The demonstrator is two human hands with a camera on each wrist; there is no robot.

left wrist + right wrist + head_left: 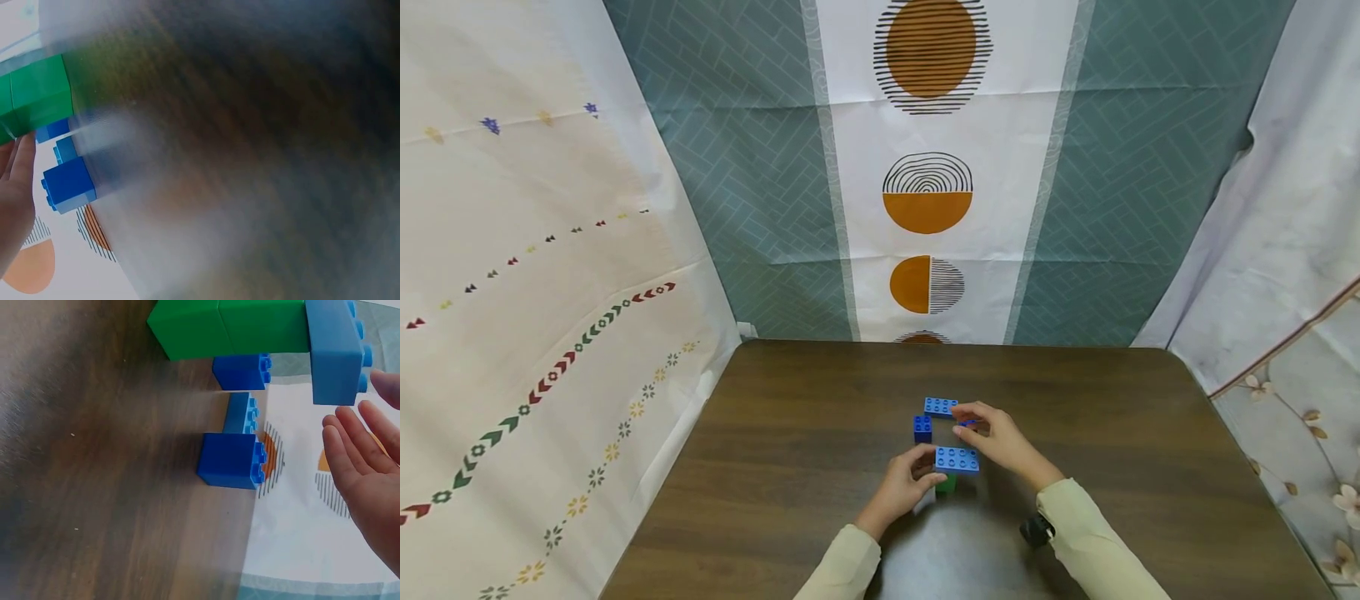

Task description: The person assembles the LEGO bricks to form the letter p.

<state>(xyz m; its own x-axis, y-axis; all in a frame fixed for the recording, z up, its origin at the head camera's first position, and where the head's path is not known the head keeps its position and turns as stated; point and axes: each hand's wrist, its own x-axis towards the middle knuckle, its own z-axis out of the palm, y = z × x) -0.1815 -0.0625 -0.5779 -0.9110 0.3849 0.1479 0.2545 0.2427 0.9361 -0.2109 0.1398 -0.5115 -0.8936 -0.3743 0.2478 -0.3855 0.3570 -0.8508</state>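
Note:
In the head view a light blue brick (957, 460) tops a stack of green bricks (947, 483). My left hand (901, 483) holds the brick's left end, with thumb in front and fingers behind. In the left wrist view those fingertips disappear behind the green bricks (40, 94). My right hand (996, 433) hovers behind and to the right of the stack, thumb and fingers apart. Below it, partly covered, is a dark blue brick (968, 423). The right wrist view shows its fingers loosely spread beside the studs of the light blue brick (336, 353).
Behind the stack, another dark blue brick (922, 429) stands on the brown table (790, 417). A second light blue brick (940, 407) lies farther back. Patterned cloth (760, 200) hangs beyond the table, and a black wrist camera (1036, 530) sits at the right wrist.

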